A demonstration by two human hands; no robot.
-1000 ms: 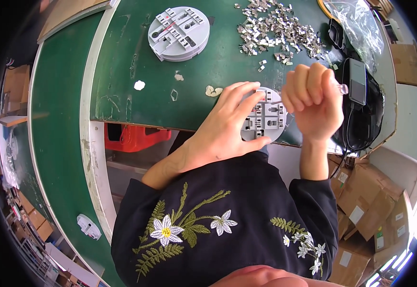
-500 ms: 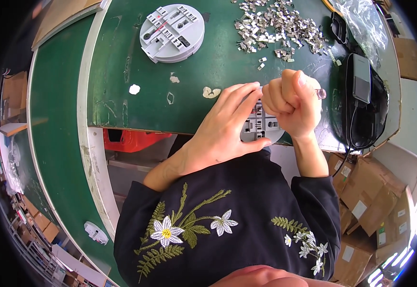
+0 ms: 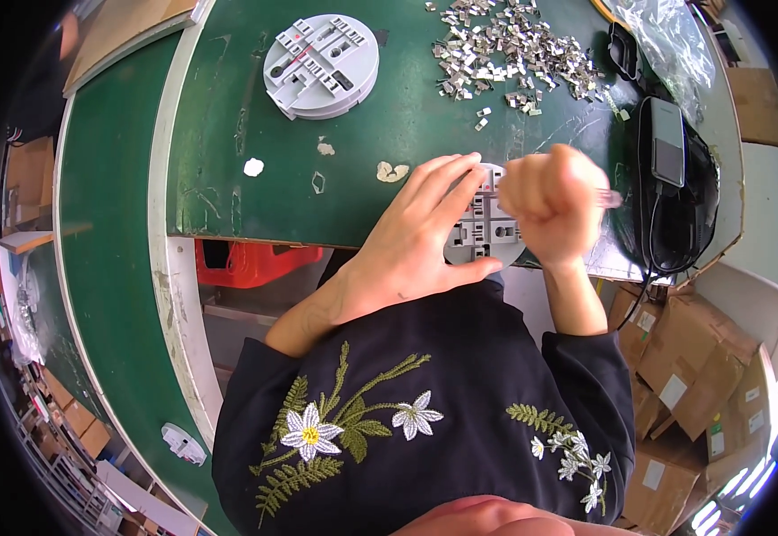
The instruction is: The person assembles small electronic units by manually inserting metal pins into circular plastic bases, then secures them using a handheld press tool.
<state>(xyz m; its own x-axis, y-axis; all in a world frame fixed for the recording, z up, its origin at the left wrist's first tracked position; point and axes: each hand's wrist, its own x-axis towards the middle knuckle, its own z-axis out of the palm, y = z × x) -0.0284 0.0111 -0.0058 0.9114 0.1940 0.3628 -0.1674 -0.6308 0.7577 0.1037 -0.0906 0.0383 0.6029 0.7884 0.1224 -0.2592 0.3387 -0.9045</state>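
My left hand [image 3: 420, 234] holds a round grey plastic base [image 3: 504, 230] at the table's near edge, fingers along its far left side and thumb at its near side. Slots and raised blocks show on top of the base. My right hand [image 3: 552, 198] is a fist over the base's right part, slightly blurred by motion. From the little-finger side of that fist sticks out the translucent pinkish end of a handle [image 3: 610, 198]; the rest of this tool is hidden. Beyond lies a pile of small shiny metal clips [image 3: 514, 54].
Another round grey base [image 3: 322, 67], apparently stacked, stands at the far left of the green table [image 3: 255, 205]. On the right a black case [image 3: 702, 214] holds a grey device [image 3: 667, 141] with a cable. A red stool [image 3: 259, 265] shows below the edge; cardboard boxes [image 3: 688, 348] stand right.
My right fist has shifted slightly right and down, uncovering more of the base. My left hand keeps its hold on the base almost unmoved.
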